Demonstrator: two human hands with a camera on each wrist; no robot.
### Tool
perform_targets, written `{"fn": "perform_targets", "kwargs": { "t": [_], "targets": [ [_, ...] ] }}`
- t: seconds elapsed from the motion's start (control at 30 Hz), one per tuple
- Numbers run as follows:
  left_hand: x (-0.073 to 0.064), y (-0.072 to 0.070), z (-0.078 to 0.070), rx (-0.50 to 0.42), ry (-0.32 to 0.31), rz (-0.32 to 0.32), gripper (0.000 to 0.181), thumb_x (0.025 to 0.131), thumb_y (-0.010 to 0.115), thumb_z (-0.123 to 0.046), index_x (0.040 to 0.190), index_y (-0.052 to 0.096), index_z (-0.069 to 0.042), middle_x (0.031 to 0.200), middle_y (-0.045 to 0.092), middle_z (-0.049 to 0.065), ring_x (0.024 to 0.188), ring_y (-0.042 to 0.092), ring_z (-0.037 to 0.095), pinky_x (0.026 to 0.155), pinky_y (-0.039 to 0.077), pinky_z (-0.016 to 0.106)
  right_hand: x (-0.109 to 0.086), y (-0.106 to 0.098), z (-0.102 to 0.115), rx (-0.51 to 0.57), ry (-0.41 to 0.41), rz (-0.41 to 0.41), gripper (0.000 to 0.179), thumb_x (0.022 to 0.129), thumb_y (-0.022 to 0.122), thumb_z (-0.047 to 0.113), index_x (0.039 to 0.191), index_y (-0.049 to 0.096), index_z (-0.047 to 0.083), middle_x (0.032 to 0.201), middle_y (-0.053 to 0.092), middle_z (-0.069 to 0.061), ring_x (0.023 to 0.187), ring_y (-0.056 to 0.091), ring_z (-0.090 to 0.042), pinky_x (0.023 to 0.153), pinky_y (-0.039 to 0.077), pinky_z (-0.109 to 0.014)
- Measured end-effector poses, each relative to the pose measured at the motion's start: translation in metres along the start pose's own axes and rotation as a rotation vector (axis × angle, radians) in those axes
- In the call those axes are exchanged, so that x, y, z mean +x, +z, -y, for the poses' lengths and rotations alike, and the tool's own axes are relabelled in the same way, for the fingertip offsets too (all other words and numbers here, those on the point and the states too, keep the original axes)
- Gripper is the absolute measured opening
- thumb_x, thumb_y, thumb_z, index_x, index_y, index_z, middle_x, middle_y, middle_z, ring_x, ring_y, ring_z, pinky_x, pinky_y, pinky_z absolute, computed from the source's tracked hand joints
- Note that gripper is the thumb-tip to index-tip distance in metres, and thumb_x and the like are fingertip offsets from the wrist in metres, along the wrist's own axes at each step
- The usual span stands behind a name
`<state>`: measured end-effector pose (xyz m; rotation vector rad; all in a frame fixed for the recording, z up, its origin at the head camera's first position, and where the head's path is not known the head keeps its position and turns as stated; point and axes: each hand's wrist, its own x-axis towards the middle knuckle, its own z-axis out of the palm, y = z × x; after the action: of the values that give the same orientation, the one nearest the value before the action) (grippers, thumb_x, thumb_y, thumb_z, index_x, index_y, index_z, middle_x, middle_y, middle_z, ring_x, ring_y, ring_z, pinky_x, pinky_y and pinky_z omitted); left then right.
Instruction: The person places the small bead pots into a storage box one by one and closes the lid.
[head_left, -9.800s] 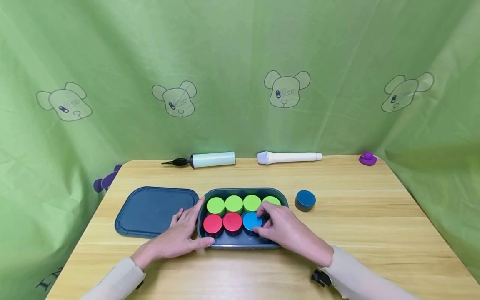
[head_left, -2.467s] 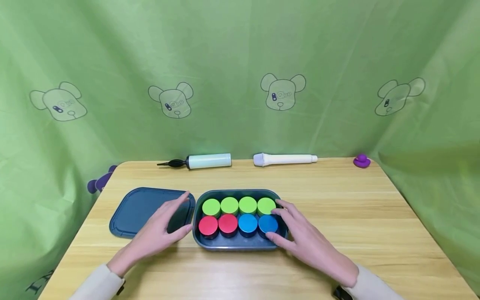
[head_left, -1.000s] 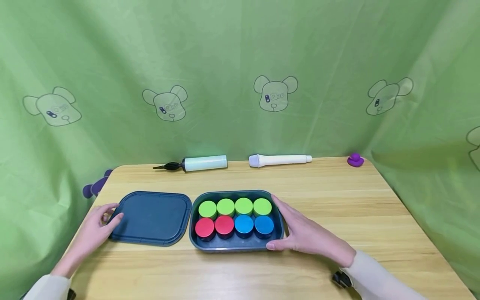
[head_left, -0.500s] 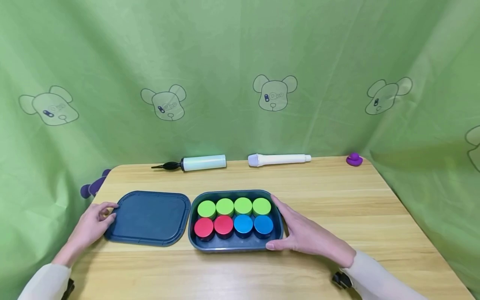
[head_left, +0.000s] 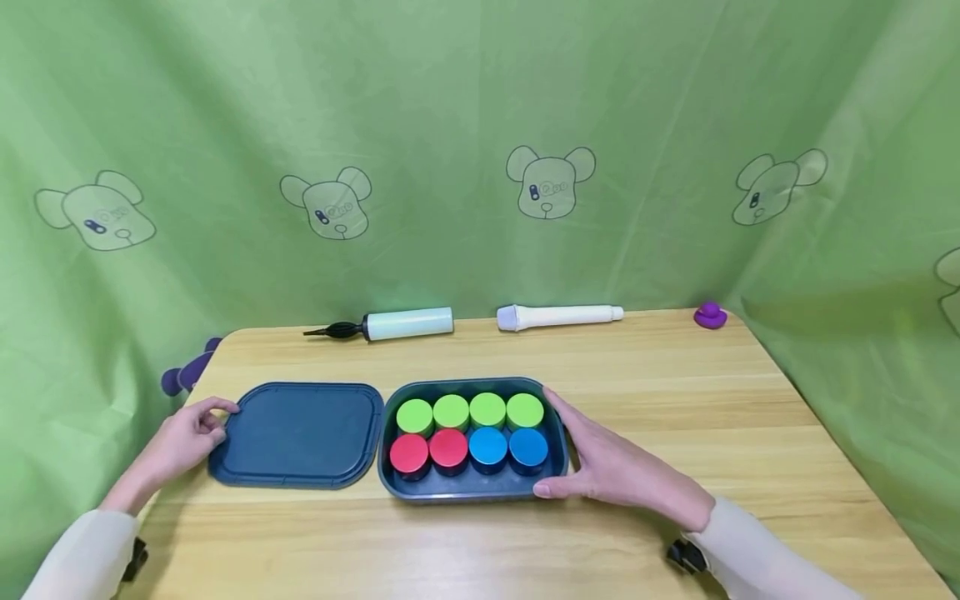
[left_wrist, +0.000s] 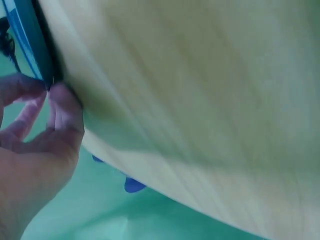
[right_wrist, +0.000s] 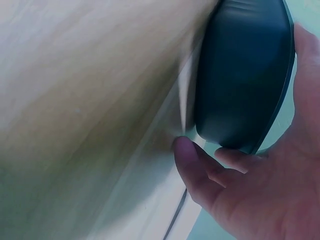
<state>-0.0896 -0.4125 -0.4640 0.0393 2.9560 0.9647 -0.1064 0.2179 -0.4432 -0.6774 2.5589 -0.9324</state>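
Observation:
In the head view, my left hand (head_left: 182, 437) pinches the left edge of a dark blue lid (head_left: 303, 433), which lies flat beside the box. Thumb and fingertip meet at the lid edge (left_wrist: 37, 45) in the left wrist view. My right hand (head_left: 611, 467) holds the right end of a dark blue oblong box (head_left: 480, 493), thumb at the front corner, index finger at the back corner. Inside are two rows of round pieces: several green ones (head_left: 452, 412) behind, two red (head_left: 448, 448) and two blue (head_left: 487, 447) in front. The box's outer wall (right_wrist: 242, 75) shows in the right wrist view.
A hand pump (head_left: 408, 323), a white microphone-shaped stick (head_left: 562, 316) and a small purple duck (head_left: 710, 316) line the back of the wooden table (head_left: 465, 558). Green cloth (head_left: 450, 108) hangs behind and at the sides.
The dark blue round piece right of the box is now inside it. My left hand has gone from the box to the lid's left edge; my right hand has moved to the box's right end.

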Motion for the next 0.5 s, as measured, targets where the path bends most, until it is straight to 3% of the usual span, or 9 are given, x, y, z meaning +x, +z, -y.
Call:
{"fn": "perform_targets", "kwargs": {
  "t": [0.2,0.33,0.5],
  "targets": [
    [-0.007,-0.007,0.009,-0.286,-0.054,0.096,0.047,0.103,0.058,0.009,0.15,0.054,0.008,0.109,0.065,0.016,0.086,0.061,0.012,0.069,0.052,0.027,0.0,0.0,-0.001,0.007,-0.01,-0.004,0.133,0.086,0.088,0.066,0.178,0.006,0.017,0.179,0.018,-0.019,0.159,0.03,-0.046,0.119,0.038,-0.066],
    [-0.013,-0.01,0.017,-0.525,-0.046,0.126,0.044,0.112,0.057,-0.001,0.156,0.058,-0.006,0.106,0.065,0.007,0.077,0.057,0.01,0.064,0.05,0.026,0.0,0.0,-0.001,0.012,-0.01,-0.004,0.131,0.086,0.088,0.064,0.178,0.006,0.017,0.179,0.018,-0.019,0.159,0.03,-0.046,0.118,0.038,-0.067],
    [-0.018,-0.017,0.016,-0.863,-0.03,0.215,0.043,0.114,0.056,-0.002,0.15,0.069,-0.022,0.098,0.071,-0.003,0.073,0.065,0.005,0.061,0.056,0.022,-0.001,0.0,0.0,0.01,-0.007,-0.008,0.132,0.086,0.088,0.064,0.178,0.006,0.017,0.179,0.019,-0.019,0.159,0.031,-0.046,0.118,0.038,-0.067]
  ]
}}
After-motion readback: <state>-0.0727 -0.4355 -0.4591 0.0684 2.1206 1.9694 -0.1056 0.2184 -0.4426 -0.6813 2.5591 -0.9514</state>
